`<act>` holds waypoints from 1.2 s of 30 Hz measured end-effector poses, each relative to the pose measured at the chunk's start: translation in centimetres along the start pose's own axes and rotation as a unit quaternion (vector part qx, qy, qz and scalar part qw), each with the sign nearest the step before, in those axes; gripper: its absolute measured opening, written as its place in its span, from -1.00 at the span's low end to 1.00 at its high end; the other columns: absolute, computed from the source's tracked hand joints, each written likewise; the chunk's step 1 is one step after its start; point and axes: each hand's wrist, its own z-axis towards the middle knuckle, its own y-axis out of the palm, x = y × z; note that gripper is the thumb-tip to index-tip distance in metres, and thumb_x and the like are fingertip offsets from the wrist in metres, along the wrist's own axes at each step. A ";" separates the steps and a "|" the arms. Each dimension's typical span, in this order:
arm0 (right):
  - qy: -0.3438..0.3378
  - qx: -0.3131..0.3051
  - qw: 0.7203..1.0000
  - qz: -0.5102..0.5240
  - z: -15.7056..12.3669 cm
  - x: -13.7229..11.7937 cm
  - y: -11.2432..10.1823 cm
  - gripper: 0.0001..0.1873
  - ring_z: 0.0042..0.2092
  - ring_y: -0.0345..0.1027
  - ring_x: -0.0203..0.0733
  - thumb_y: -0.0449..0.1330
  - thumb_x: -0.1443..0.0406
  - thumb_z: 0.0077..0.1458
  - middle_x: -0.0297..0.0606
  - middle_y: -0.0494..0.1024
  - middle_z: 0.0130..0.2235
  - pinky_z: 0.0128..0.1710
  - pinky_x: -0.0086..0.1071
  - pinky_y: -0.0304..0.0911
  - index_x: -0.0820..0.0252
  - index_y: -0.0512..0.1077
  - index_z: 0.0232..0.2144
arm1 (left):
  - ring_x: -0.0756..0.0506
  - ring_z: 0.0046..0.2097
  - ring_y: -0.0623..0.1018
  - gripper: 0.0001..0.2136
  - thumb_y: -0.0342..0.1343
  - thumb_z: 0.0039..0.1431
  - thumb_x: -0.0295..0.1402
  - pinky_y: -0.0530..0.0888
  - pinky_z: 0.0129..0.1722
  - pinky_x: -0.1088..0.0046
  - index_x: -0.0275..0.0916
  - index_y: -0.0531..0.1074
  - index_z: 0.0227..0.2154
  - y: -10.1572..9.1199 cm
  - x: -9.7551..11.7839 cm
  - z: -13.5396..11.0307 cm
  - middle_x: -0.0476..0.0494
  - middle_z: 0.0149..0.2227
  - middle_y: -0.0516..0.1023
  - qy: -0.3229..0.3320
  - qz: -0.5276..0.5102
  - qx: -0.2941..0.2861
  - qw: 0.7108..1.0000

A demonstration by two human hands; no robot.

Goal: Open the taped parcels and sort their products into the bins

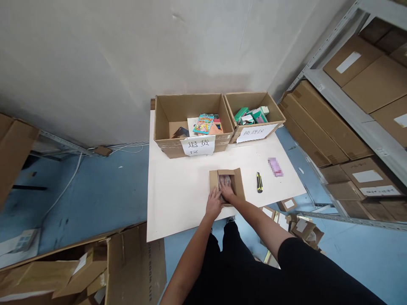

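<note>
A small open cardboard box [238, 183] lies on the white table [178, 190] in front of me. My left hand [213, 204] rests on the box's near left edge, fingers curled against it. My right hand [226, 189] reaches into the box, its fingers lying on a clear-wrapped item inside that I cannot make out. A black and yellow utility knife [259, 182] lies just right of the box. Further right sits a small pink item [275, 166].
Two labelled open cartons stand at the table's back: a large carton [190, 123] with books, a smaller carton [254, 114] with green and white packs. Metal shelving [356, 118] full of boxes stands on the right. Cardboard boxes [95, 267] crowd the blue floor at left and under the table.
</note>
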 end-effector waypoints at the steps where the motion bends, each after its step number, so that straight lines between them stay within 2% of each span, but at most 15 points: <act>1: 0.003 0.004 1.000 0.000 -0.3 0.2 -0.2 -0.23 0.56 -0.38 0.28 -0.02 0.43 0.27 0.12 -0.14 0.55 0.45 0.36 -0.29 0.36 0.04 0.51 | -0.42 0.54 0.01 -0.85 0.27 0.18 -0.33 0.10 0.44 -0.12 -0.22 0.71 -0.26 0.0 0.1 0.2 -0.27 0.38 0.39 0.002 0.001 -0.004 1.000; 5: 0.024 0.016 1.000 0.008 -0.7 0.9 -2.1 -0.22 0.55 -0.32 0.30 -0.02 0.43 0.30 0.11 -0.17 0.55 0.43 0.36 -0.17 0.30 0.00 0.52 | -0.41 0.54 0.02 -0.84 0.28 0.16 -0.34 0.12 0.45 -0.10 -0.21 0.72 -0.24 -0.2 0.4 1.0 -0.28 0.39 0.37 -0.002 0.000 -0.013 1.000; 10: 0.027 0.005 0.999 0.031 -1.0 1.1 -5.8 -0.21 0.53 -0.18 0.31 0.03 0.42 0.32 0.16 -0.06 0.53 0.41 0.26 -0.01 0.29 -0.05 0.53 | -0.45 0.53 0.06 -0.89 0.30 0.14 -0.37 0.14 0.44 -0.13 -0.24 0.71 -0.33 -1.3 0.0 1.6 -0.28 0.46 0.26 -0.019 0.008 0.002 1.000; 13: 0.012 0.061 0.997 0.047 -2.0 1.1 -7.4 -0.24 0.54 -0.20 0.29 0.00 0.41 0.36 0.11 -0.06 0.53 0.39 0.21 0.08 0.23 -0.03 0.54 | -0.45 0.53 0.05 -0.91 0.28 0.13 -0.42 0.19 0.43 -0.13 -0.23 0.69 -0.35 -2.3 -1.0 1.5 -0.17 0.50 0.19 -0.019 0.006 0.028 0.999; 16: 0.000 0.133 0.989 0.058 -3.4 1.0 -8.2 -0.24 0.54 -0.22 0.26 -0.01 0.44 0.34 0.07 -0.08 0.54 0.39 0.19 0.11 0.22 -0.02 0.53 | -0.43 0.54 0.02 -0.91 0.26 0.13 -0.47 0.25 0.41 -0.10 -0.21 0.67 -0.36 -3.1 -2.0 1.0 -0.09 0.50 0.18 0.009 0.010 0.070 0.997; 20: 0.002 0.204 0.976 0.080 -4.5 1.0 -8.8 -0.11 0.55 -0.23 0.20 0.00 0.54 0.21 0.00 -0.05 0.54 0.39 0.15 0.14 0.20 -0.05 0.54 | -0.36 0.55 0.01 -0.85 0.18 0.19 -0.51 0.33 0.37 -0.04 -0.19 0.62 -0.39 -3.7 -2.5 -0.3 -0.08 0.51 0.15 0.044 0.042 0.145 0.988; 22: 0.017 0.232 0.967 0.101 -4.8 1.1 -9.3 -0.03 0.55 -0.23 0.14 0.00 0.59 0.13 -0.05 -0.04 0.55 0.39 0.08 0.19 0.18 -0.10 0.55 | -0.36 0.55 0.00 -0.84 0.15 0.22 -0.51 0.37 0.35 -0.03 -0.20 0.60 -0.41 -3.9 -2.8 -1.3 -0.12 0.52 0.12 0.033 0.055 0.181 0.981; 25: 0.016 0.280 0.951 0.127 -5.2 1.5 -10.5 0.02 0.56 -0.24 0.04 -0.05 0.61 0.10 -0.15 -0.05 0.55 0.39 0.00 0.23 0.13 -0.16 0.56 | -0.37 0.54 0.04 -0.83 0.16 0.22 -0.50 0.38 0.34 -0.02 -0.20 0.56 -0.47 -3.9 -4.0 -3.1 -0.18 0.51 0.14 0.004 0.059 0.199 0.978; 29: -0.012 0.351 0.928 0.129 -5.6 2.8 -11.5 -0.03 0.57 -0.32 0.03 -0.08 0.57 0.17 -0.20 -0.06 0.56 0.45 0.08 0.10 0.06 -0.17 0.56 | -0.35 0.53 0.07 -0.85 0.16 0.23 -0.45 0.38 0.36 0.01 -0.19 0.56 -0.44 -3.9 -7.1 -5.5 -0.19 0.49 0.21 -0.056 0.050 0.209 0.975; 31: 0.004 0.338 0.933 0.125 -5.5 3.5 -11.3 -0.05 0.57 -0.35 0.05 -0.08 0.55 0.19 -0.18 -0.06 0.56 0.46 0.14 0.02 0.05 -0.17 0.56 | -0.35 0.54 0.05 -0.85 0.14 0.26 -0.43 0.36 0.38 0.00 -0.19 0.58 -0.40 -4.2 -9.1 -6.5 -0.19 0.48 0.23 -0.091 0.045 0.226 0.969; 32: 0.018 0.309 0.943 0.124 -5.3 3.7 -10.9 -0.05 0.57 -0.37 0.06 -0.07 0.55 0.19 -0.16 -0.06 0.56 0.46 0.16 -0.03 0.05 -0.16 0.56 | -0.36 0.54 0.03 -0.84 0.13 0.26 -0.42 0.34 0.39 -0.01 -0.19 0.58 -0.39 -4.5 -10.1 -6.9 -0.19 0.48 0.23 -0.107 0.043 0.234 0.965; 34: 0.040 0.198 0.972 0.123 -4.9 4.1 -9.7 -0.04 0.57 -0.43 0.09 -0.02 0.53 0.17 -0.13 -0.11 0.56 0.47 0.20 -0.14 0.06 -0.15 0.56 | -0.37 0.55 -0.02 -0.85 0.13 0.24 -0.41 0.32 0.41 -0.04 -0.18 0.60 -0.36 -5.3 -11.9 -7.7 -0.15 0.48 0.22 -0.133 0.033 0.241 0.961; 36: 0.040 0.035 0.991 0.124 -4.8 4.3 -8.1 0.00 0.57 -0.48 0.17 0.09 0.49 0.14 -0.10 -0.17 0.57 0.47 0.24 -0.24 0.06 -0.11 0.55 | -0.41 0.55 -0.05 -0.86 0.14 0.20 -0.41 0.29 0.42 -0.09 -0.18 0.62 -0.32 -6.4 -13.2 -8.3 -0.13 0.49 0.21 -0.145 0.022 0.231 0.962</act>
